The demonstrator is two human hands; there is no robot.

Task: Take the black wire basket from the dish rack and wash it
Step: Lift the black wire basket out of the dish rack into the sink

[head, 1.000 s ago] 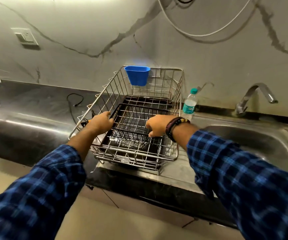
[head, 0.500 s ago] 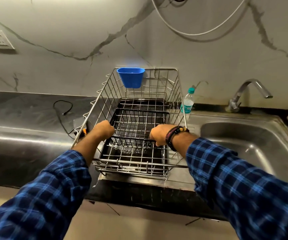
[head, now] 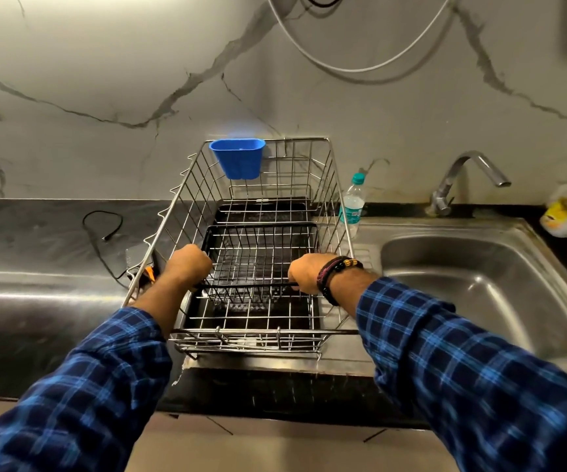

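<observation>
— Fingers (head: 203, 259) first, please: how do they lie?
— Both sets are curled tight round dark wire. The left hand (head: 188, 267) grips the near left corner of the black wire basket (head: 261, 253) at its rim. The right hand (head: 309, 272) grips the same near rim at its right end. Knuckles face up and the fingertips are hidden under the wire.
— Where is that basket?
— Centre of the frame, inside the dish rack (head: 334, 212). The rack is a bigger, taller open box of shiny steel wire with flared sides. The basket is a rectangular grid of thin black wire. I cannot tell whether it rests on the rack floor or hangs just above it.
— What else, counted?
— One smooth blue plastic cup (head: 237, 158) hooked on the rack's far rim. One clear upright bottle (head: 352, 206) with a teal cap, just right of the rack. One brushed steel sink (head: 479, 284) at right, with one curved metal tap (head: 459, 178) above it. One thin black cable (head: 101, 223) looped on the dark glossy counter (head: 37, 250) at left. One beaded bracelet (head: 334, 274) on the right wrist.
— And the arms?
— Two forearms in blue checked sleeves (head: 479, 369) reach forward from the lower corners, nearly parallel, with the backs of the hands up.
</observation>
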